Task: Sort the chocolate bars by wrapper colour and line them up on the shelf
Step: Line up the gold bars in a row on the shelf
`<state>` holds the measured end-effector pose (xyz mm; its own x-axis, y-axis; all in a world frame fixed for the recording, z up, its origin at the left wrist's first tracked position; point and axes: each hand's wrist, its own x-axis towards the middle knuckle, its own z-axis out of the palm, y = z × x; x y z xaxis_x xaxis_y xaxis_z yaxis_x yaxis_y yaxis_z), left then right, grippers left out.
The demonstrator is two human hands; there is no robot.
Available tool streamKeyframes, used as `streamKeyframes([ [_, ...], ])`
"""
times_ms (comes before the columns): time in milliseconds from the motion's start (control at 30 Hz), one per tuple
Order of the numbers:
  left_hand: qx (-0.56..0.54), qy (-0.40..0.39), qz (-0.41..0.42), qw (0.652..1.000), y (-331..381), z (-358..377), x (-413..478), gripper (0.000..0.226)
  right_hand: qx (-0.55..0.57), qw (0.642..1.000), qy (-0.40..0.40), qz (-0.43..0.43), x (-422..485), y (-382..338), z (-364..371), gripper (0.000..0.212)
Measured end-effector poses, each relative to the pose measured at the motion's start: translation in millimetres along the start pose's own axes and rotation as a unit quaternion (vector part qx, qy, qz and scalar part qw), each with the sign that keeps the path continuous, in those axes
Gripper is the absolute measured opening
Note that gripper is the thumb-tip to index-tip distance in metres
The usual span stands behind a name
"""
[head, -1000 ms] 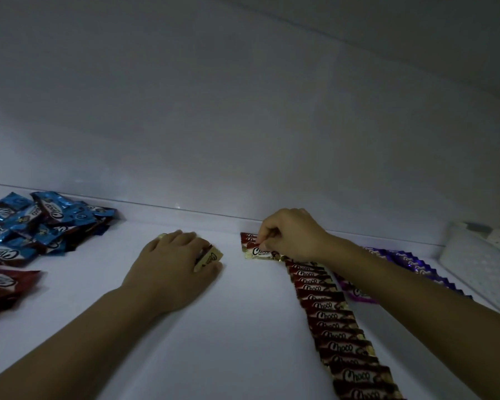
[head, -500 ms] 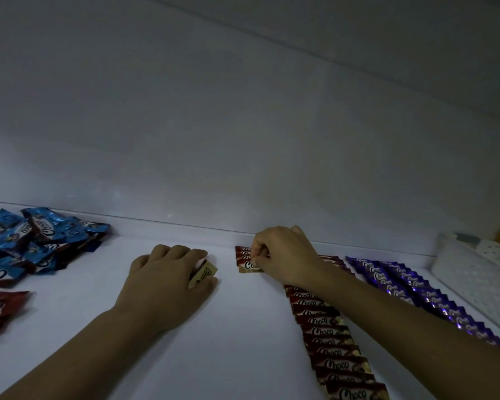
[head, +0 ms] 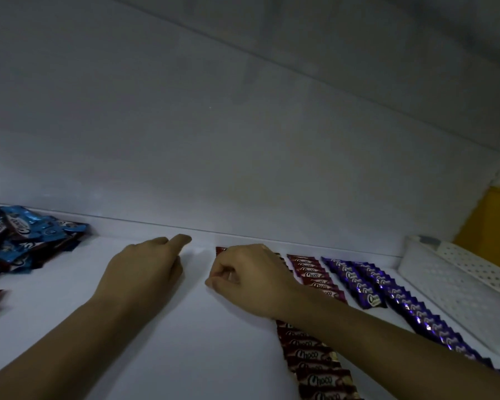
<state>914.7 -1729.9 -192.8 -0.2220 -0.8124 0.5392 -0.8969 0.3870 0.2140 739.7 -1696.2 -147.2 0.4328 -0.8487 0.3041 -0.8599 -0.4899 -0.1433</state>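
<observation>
Curling right hand [head: 251,281] fingers [head: 237,265] over the far end of the long red row [head: 315,359], grip hidden. Left of that row, resting left hand [head: 145,269] on the shelf [head: 202,342], forefinger straight, hold unclear. Right of it, 2 purple rows [head: 355,281].

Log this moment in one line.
left hand: on shelf, grip hidden | right hand: curled at leftmost red row far end | blue pile: unsorted
</observation>
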Motion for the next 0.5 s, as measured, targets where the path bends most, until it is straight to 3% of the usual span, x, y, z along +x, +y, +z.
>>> streamKeyframes([
  [133, -0.15, 0.07, -0.036, 0.986, -4, 0, 4, 0.038, 0.019, 1.0, -0.006, -0.014, -7, -4, 0, 0.018],
  [267, -0.251, 0.077, -0.121, 0.957, -13, 3, 6, 0.033, 0.053, 0.998, -0.03, 0.004, -3, -14, 9, 0.022],
  [400, -0.4, 0.092, -0.218, 0.885, -25, 4, 7, 0.03, 0.086, 0.993, -0.079, 0.023, 9, -33, 22, 0.057],
  [500, -0.476, 0.098, -0.264, 0.833, -24, 3, 9, 0.027, 0.073, 0.994, -0.083, 0.005, 16, -42, 30, 0.051],
])
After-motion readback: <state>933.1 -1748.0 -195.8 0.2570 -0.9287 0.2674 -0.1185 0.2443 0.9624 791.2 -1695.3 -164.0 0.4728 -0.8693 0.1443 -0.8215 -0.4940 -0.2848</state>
